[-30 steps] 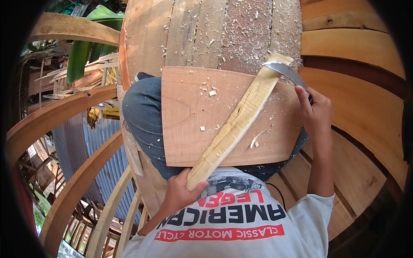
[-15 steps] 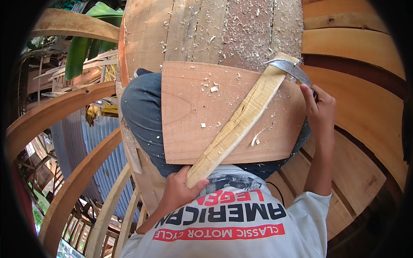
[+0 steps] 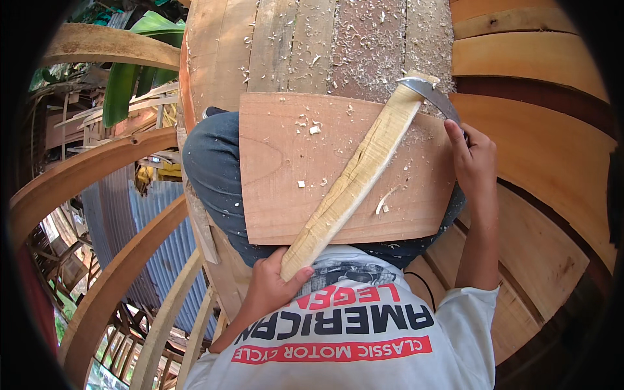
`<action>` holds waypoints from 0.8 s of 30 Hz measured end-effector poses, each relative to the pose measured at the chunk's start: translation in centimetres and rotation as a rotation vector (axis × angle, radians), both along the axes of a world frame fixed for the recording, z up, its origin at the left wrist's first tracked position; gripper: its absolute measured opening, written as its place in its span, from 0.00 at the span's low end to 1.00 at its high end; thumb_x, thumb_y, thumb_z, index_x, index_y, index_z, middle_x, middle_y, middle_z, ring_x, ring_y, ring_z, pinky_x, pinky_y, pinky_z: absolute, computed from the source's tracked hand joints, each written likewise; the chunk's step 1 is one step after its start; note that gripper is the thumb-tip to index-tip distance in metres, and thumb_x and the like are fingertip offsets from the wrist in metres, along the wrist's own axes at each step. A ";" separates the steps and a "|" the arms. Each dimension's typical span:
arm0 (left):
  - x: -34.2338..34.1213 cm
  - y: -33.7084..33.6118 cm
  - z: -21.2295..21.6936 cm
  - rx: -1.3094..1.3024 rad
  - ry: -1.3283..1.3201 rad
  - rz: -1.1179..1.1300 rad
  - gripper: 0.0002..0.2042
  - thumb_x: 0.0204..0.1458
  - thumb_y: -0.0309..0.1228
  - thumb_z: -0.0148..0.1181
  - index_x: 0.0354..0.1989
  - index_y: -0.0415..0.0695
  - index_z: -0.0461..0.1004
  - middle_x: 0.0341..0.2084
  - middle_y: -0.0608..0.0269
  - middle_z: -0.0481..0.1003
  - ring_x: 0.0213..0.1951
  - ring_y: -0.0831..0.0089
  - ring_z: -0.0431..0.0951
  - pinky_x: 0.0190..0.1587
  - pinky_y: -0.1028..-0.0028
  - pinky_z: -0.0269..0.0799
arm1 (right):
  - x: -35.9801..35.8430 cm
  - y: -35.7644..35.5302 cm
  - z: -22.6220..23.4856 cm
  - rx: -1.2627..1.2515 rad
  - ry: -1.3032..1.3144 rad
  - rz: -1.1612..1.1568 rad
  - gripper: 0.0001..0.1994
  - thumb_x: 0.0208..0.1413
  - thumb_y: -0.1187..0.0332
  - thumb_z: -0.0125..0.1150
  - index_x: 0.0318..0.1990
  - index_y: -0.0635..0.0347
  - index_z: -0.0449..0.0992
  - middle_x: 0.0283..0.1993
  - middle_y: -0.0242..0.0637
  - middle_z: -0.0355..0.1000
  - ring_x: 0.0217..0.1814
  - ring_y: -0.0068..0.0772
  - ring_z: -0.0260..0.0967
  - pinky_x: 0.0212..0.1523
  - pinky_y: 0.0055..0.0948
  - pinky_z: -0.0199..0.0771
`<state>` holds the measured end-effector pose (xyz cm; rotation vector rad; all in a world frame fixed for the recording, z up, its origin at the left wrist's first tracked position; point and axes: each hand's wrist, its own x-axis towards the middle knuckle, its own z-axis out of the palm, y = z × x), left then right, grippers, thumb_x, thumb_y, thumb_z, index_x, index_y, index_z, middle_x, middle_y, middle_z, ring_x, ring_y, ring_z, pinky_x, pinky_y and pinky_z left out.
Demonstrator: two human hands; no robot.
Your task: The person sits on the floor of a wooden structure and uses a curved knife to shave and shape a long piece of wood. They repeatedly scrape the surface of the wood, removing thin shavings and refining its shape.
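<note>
A long, pale, rough-hewn strip of wood (image 3: pixel 354 182) lies aslant over a flat reddish board (image 3: pixel 279 156) on my lap. Its near end is gripped by my left hand (image 3: pixel 274 279), close to my belly. My right hand (image 3: pixel 474 155) is closed round the handle of a curved metal blade, like a sickle (image 3: pixel 442 103); the fist hides most of the handle. The blade's tip end rests across the far end of the strip. Small wood chips (image 3: pixel 315 130) and a curled shaving (image 3: pixel 385 200) are scattered on the board.
Shavings cover the plank floor (image 3: pixel 370 52) ahead of me. Curved wooden planks (image 3: pixel 539 130) rise on the right. Curved ribs (image 3: pixel 97 166) stand on the left, with corrugated metal sheets (image 3: pixel 166 240) and timber scraps beyond. A green leaf (image 3: pixel 120 91) hangs at upper left.
My right hand and the curved blade have shifted slightly left, the blade nearer the strip's far tip. The left hand keeps its hold on the near end.
</note>
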<state>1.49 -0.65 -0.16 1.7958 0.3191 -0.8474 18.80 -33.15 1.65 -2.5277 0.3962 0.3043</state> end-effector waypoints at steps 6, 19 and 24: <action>-0.4 0.2 0.4 0.018 -0.019 0.002 0.21 0.49 0.42 0.66 0.40 0.33 0.75 0.25 0.45 0.78 0.31 0.54 0.82 0.33 0.68 0.74 | -1.0 1.0 0.1 -0.183 -0.065 0.143 0.22 0.55 0.49 0.63 0.24 0.62 0.72 0.14 0.46 0.67 0.17 0.45 0.70 0.22 0.35 0.67; -1.0 0.4 -0.2 -0.060 0.007 0.060 0.22 0.50 0.43 0.64 0.41 0.33 0.75 0.24 0.50 0.77 0.29 0.68 0.80 0.34 0.70 0.72 | -4.8 1.9 -1.5 -0.118 -0.316 0.277 0.20 0.56 0.52 0.63 0.26 0.61 0.72 0.16 0.43 0.68 0.17 0.45 0.68 0.19 0.35 0.65; -0.8 0.7 0.3 -0.068 0.023 0.020 0.22 0.51 0.43 0.64 0.42 0.33 0.75 0.23 0.53 0.77 0.27 0.71 0.78 0.33 0.71 0.71 | -3.9 0.5 -0.3 -0.175 -0.222 0.154 0.20 0.55 0.50 0.62 0.26 0.60 0.72 0.17 0.45 0.68 0.20 0.48 0.70 0.20 0.39 0.67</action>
